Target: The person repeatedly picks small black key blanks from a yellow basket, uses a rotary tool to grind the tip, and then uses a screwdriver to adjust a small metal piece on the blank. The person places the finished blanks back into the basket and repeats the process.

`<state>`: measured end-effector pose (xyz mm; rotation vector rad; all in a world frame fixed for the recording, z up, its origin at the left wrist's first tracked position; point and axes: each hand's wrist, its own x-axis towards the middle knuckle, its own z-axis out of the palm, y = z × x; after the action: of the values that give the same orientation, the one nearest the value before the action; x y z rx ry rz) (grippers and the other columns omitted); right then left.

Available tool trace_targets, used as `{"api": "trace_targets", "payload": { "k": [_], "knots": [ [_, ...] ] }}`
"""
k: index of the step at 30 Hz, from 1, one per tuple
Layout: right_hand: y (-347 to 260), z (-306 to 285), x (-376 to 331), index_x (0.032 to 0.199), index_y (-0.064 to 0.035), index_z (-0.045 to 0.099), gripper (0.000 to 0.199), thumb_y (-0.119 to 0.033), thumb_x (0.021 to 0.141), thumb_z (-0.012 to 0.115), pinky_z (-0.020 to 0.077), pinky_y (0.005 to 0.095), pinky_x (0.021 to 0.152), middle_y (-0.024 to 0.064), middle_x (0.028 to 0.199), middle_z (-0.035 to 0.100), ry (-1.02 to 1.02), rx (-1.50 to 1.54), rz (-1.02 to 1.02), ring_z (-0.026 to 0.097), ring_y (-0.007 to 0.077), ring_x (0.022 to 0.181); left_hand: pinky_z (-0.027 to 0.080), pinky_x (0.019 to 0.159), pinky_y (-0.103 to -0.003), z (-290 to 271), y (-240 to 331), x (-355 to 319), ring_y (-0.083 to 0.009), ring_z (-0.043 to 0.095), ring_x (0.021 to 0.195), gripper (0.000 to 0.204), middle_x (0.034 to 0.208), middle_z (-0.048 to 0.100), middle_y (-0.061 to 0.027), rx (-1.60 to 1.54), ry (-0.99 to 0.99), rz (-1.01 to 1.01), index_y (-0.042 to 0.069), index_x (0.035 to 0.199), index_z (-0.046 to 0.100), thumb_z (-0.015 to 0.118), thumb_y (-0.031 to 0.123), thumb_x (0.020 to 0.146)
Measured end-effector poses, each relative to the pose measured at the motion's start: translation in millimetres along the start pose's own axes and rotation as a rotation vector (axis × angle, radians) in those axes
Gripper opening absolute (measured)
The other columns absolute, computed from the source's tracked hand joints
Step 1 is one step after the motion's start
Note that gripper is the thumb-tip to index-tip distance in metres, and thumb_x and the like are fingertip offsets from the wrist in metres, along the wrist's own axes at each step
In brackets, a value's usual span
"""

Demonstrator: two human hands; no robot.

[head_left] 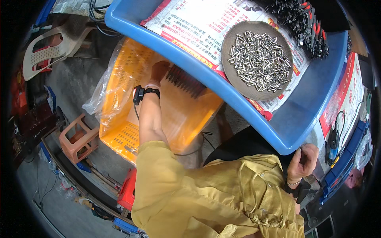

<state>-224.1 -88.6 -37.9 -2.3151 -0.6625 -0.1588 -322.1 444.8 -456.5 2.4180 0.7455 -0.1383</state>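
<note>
Landmark: the yellow crate (131, 131), lined with clear plastic sheet (104, 92), is taken as the reference for all places.
Left hand: the left hand (159, 71) is reached down into the yellow crate and is closed around one end of a dark comb-like bundle of pins (185, 81); a black wrist device (139, 94) is worn on that arm.
Bundle: the dark bundle is held inside the yellow crate, close to its far wall, just under the rim of the blue tray.
Right hand: the right hand (303, 160) is seen well to the right of the yellow crate, curled at the near corner of the blue tray (313, 103); whether anything is gripped there cannot be told.
Blue tray: it is set beside and above the yellow crate, to its right, with printed paper (198, 27) laid inside.
Round dish: a brown dish (234, 77) heaped with small silver metal pins (260, 59) is placed in the blue tray, right of the yellow crate.
Stool: an orange stool (77, 139) is stood just left of the yellow crate.
</note>
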Motion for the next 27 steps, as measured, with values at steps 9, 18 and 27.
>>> {"api": "trace_targets", "payload": {
  "k": [9,18,27],
  "knots": [
    [-2,3,2,0.092,0.0011,0.055,0.017,0.009,0.079,0.062,0.0392,0.0259,0.057,0.0146,0.087,0.056,-0.007,-0.016,-0.016,0.051,0.0185,0.069,0.054,0.081,-0.039,4,-8,-18,-0.0307,0.069,0.089,0.025,0.092,0.073,-0.011,-0.033,-0.046,-0.029,0.013,0.091,0.077,0.063,0.032,0.084],
    [-2,2,6,0.093,0.001,0.057,0.02,0.009,0.076,0.063,0.0405,0.0269,0.055,0.0131,0.086,0.056,-0.017,-0.056,-0.056,0.051,0.019,0.066,0.054,0.081,-0.039,18,-19,-11,-0.0311,0.069,0.088,0.025,0.097,0.073,-0.0106,0.137,-0.087,0.015,0.012,0.095,0.076,0.057,0.027,0.088],
    [-5,1,11,0.09,-0.001,0.058,0.019,0.007,0.075,0.066,0.042,0.0281,0.053,0.0119,0.083,0.057,-0.018,-0.03,-0.08,0.052,0.0203,0.062,0.052,0.072,-0.028,-82,57,-85,-0.0153,0.066,0.08,0.023,0.089,0.068,-0.0096,-0.649,0.219,-0.131,-0.001,0.108,0.068,0.053,0.011,0.097]
  ]
}}
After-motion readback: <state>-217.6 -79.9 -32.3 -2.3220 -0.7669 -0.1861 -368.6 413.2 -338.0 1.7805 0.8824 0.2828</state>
